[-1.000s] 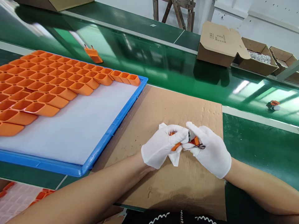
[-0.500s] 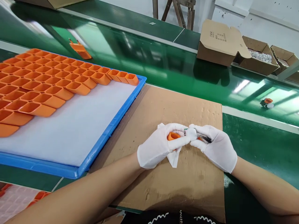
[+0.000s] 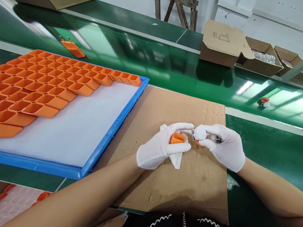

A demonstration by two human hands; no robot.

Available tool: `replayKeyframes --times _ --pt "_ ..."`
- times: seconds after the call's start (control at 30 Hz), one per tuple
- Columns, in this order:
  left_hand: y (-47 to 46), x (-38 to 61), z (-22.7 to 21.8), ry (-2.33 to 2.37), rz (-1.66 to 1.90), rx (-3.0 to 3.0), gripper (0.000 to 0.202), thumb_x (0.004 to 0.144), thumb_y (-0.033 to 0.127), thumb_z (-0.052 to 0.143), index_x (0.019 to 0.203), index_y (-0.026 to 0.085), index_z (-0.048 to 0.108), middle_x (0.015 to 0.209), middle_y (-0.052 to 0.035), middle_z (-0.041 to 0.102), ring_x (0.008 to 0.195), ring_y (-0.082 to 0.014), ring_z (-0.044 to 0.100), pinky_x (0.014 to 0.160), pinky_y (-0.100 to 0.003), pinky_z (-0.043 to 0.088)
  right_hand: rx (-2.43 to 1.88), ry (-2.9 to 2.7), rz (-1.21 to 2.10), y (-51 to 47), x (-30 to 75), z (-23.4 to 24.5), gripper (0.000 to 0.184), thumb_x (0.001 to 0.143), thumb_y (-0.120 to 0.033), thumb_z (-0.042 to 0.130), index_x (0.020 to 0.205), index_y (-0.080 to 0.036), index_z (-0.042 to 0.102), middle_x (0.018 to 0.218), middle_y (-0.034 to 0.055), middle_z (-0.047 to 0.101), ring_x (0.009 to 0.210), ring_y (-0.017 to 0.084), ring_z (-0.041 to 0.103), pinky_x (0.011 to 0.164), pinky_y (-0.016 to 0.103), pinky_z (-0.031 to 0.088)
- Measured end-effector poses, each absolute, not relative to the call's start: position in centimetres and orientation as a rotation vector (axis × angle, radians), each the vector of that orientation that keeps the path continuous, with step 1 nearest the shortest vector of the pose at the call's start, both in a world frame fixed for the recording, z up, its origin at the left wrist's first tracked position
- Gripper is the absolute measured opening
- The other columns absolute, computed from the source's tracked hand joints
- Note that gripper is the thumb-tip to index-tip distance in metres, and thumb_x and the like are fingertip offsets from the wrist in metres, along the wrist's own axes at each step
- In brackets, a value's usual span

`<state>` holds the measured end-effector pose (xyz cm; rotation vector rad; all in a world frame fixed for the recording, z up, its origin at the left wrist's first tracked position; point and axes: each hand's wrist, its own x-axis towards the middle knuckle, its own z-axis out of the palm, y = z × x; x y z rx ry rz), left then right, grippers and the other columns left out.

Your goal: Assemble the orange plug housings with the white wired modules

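My left hand (image 3: 158, 145), in a white glove, is curled around a hollow orange plastic housing (image 3: 177, 138), its open end facing up. Something clear shows beside the housing. In my gloved right hand (image 3: 223, 145), thumb and fingers pinch a small circuit board (image 3: 193, 135) with a white round piece (image 3: 200, 132) against it. The board's edge is close to my left fingertips. A dark metallic item shows partly in my right palm; its kind is hidden. Under my left hand lies a white cloth or paper (image 3: 175, 161), and another orange piece (image 3: 199, 144) shows below the round piece.
A cardboard sheet (image 3: 189, 186) covers the bench before me. To the left, a blue tray (image 3: 113, 134) holds rows of orange housings. Beyond runs a shiny green belt (image 3: 165, 60) carrying orange plug parts (image 3: 73, 48) and a small orange-and-white part (image 3: 265, 101). Cardboard boxes (image 3: 222, 41) stand behind it.
My right hand has drawn slightly right with the circuit board and white round piece, widening the gap from the housing. My left fingers have spread a little. Parts on the belt have shifted left.
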<state>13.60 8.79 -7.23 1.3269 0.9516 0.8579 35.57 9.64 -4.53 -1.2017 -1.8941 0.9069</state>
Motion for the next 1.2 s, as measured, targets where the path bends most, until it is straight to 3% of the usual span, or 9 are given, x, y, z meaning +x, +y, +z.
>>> replayKeyframes --times 0.07,0.13,0.27,0.37,0.5,0.63,0.83,1.07,1.2 --pt "8.5 13.4 -7.7 1.044 0.929 1.43 0.045 0.081 0.023 0.072 0.126 0.025 0.064 0.109 -0.0074 0.074 0.1 -0.025 0.071 0.085 -0.04 0.057 -1.21 -1.898 0.888 9.8 35.7 -4.7 0.012 0.081 -0.019 0.075 0.089 -0.027 0.077 0.082 -0.0031 0.074 0.062 0.012 0.057 0.061 0.029 0.05" --pt "8.2 13.2 -8.3 1.086 0.985 1.572 0.046 0.084 0.019 0.069 0.129 0.026 0.062 0.115 -0.0086 0.071 0.109 -0.0264 0.067 0.093 -0.046 0.055 -1.205 -1.898 0.907 9.9 35.8 -4.9 0.012 0.081 -0.019 0.075 0.089 -0.027 0.077 0.082 -0.0032 0.074 0.062 0.012 0.056 0.06 0.029 0.049" --pt "8.1 13.4 -9.5 1.024 1.15 1.791 0.051 0.091 0.009 0.058 0.137 0.027 0.052 0.112 -0.0068 0.065 0.099 -0.0193 0.067 0.094 -0.045 0.056 -1.205 -1.863 0.94 10.1 35.7 -5.1 0.018 0.079 -0.02 0.075 0.096 -0.028 0.079 0.079 -0.0042 0.072 0.058 0.01 0.053 0.061 0.028 0.051" --pt "8.4 13.9 -9.9 0.951 1.263 1.76 0.062 0.086 0.006 0.065 0.14 0.027 0.046 0.115 -0.0053 0.059 0.098 -0.0162 0.07 0.093 -0.04 0.059 -1.266 -1.836 1.082 10.2 35.5 -5.0 0.013 0.08 -0.021 0.073 0.09 -0.027 0.077 0.082 -0.0043 0.072 0.063 0.011 0.056 0.066 0.027 0.053" --pt "8.5 14.3 -9.6 1.004 1.358 1.691 0.046 0.082 0.005 0.071 0.121 0.022 0.054 0.112 -0.0056 0.06 0.097 -0.0175 0.071 0.086 -0.036 0.062 -1.197 -1.652 1.382 10.5 35.3 -4.9 0.008 0.081 -0.024 0.071 0.089 -0.024 0.074 0.091 -0.0019 0.073 0.082 0.014 0.067 0.08 0.028 0.057" --pt "8.6 13.7 -8.8 1.123 1.333 1.942 0.026 0.086 0.009 0.07 0.107 0.023 0.064 0.105 -0.0048 0.065 0.097 -0.0179 0.067 0.087 -0.036 0.06 -1.211 -1.663 1.285 10.5 35.3 -5.2 0.013 0.079 -0.021 0.071 0.091 -0.024 0.075 0.093 -0.0018 0.075 0.081 0.014 0.07 0.08 0.028 0.059" --pt "8.9 13.0 -9.0 1.072 1.208 2.021 0.038 0.086 0.01 0.065 0.119 0.029 0.068 0.101 -0.0012 0.066 0.082 -0.013 0.068 0.075 -0.028 0.061 -1.229 -1.845 1.016 10.1 35.2 -5.0 0.013 0.082 -0.019 0.067 0.088 -0.027 0.074 0.085 -0.0029 0.074 0.072 0.013 0.064 0.073 0.028 0.058" --pt "7.6 13.8 -7.6 1.18 1.135 1.52 0.038 0.08 0.027 0.079 0.117 0.024 0.071 0.111 -0.0062 0.075 0.101 -0.023 0.072 0.093 -0.043 0.061 -1.258 -1.871 1.018 9.5 34.7 -5.0 0.009 0.085 -0.023 0.066 0.088 -0.027 0.074 0.081 -0.0032 0.07 0.068 0.013 0.059 0.07 0.028 0.056" --pt "7.7 14.3 -7.0 1.21 1.102 1.351 0.036 0.074 0.029 0.083 0.107 0.022 0.072 0.102 -0.0054 0.078 0.096 -0.0237 0.074 0.089 -0.042 0.063 -1.248 -1.951 0.925 9.0 34.3 -5.2 0.012 0.086 -0.022 0.067 0.089 -0.03 0.076 0.073 -0.0058 0.069 0.063 0.012 0.059 0.065 0.024 0.055"
